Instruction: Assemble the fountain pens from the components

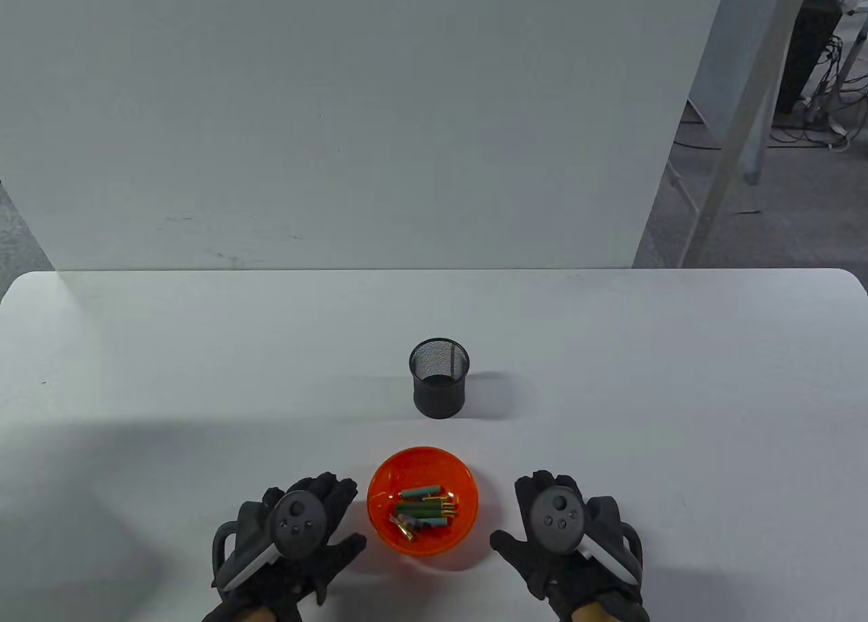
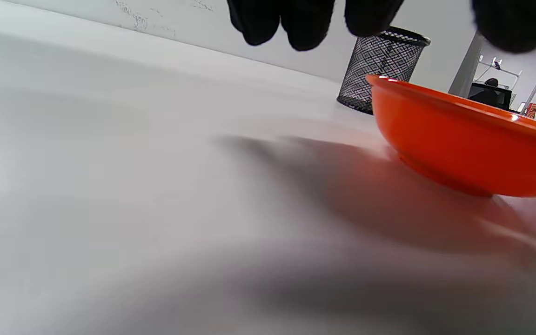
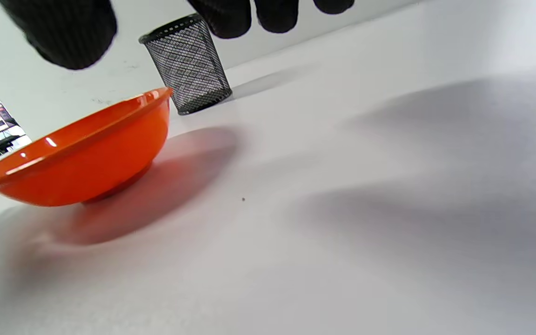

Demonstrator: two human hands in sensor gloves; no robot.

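An orange bowl (image 1: 380, 479) sits near the table's front edge and holds several green pen parts (image 1: 424, 509) with gold ends. My left hand (image 1: 319, 513) hovers just left of the bowl, fingers relaxed and holding nothing. My right hand (image 1: 536, 507) hovers just right of it, also relaxed and empty. From the left wrist view the bowl (image 2: 463, 139) appears at the right, below my gloved fingertips (image 2: 296, 23). In the right wrist view the bowl (image 3: 82, 153) lies at the left; its contents are hidden by the wall in both wrist views.
A black mesh pen cup (image 1: 439, 378) stands upright behind the bowl, seen also as the cup (image 2: 382, 70) and the cup (image 3: 186, 70). A white panel (image 1: 339, 120) rises behind the white table (image 1: 678, 378).
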